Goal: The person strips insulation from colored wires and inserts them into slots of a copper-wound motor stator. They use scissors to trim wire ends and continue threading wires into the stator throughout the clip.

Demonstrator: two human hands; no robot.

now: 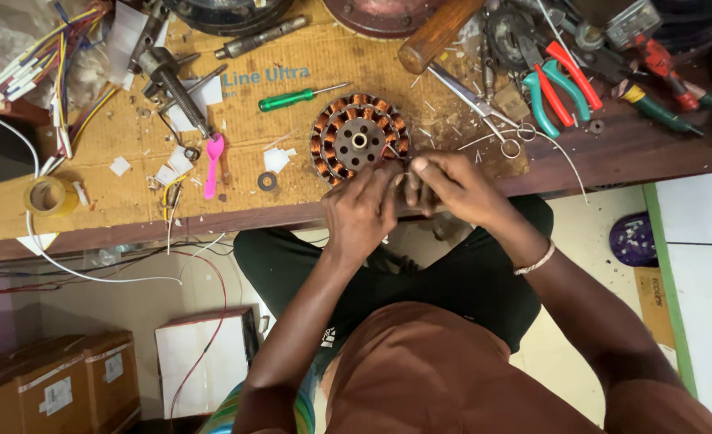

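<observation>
Stator (pixel 359 139): round motor core with copper coils set about a hub hole — lies flat on the cardboard sheet (pixel 308 48) at the near edge of the workbench (pixel 645 149).
Left hand (pixel 362 210): at the stator's near rim, fingers curled together; what they pinch is too small to tell — probably a fine wire end.
Right hand (pixel 451 186): close beside the left, fingertips bunched and meeting it; thumb raised. Grip on any wire cannot be told.
Step in hand, as judged: working a lead at the coil's edge. It would go best with the core kept flat and steady, the pull short and along the winding, so that the thin copper neither kinks nor snaps.
Scissors (pixel 484 112): open, just right of the stator, within reach.
Green screwdriver (pixel 296 99): beyond the stator, apart from it.
Pliers (pixel 561 88): red and teal handles, far right.
Tape roll (pixel 49 195): yellowish, left end of bench.
Containers: cardboard boxes (pixel 59 386) on the floor, lower left — closed, contents hidden. Purple dish (pixel 633 239) on the floor, right — holds small pale scraps.
</observation>
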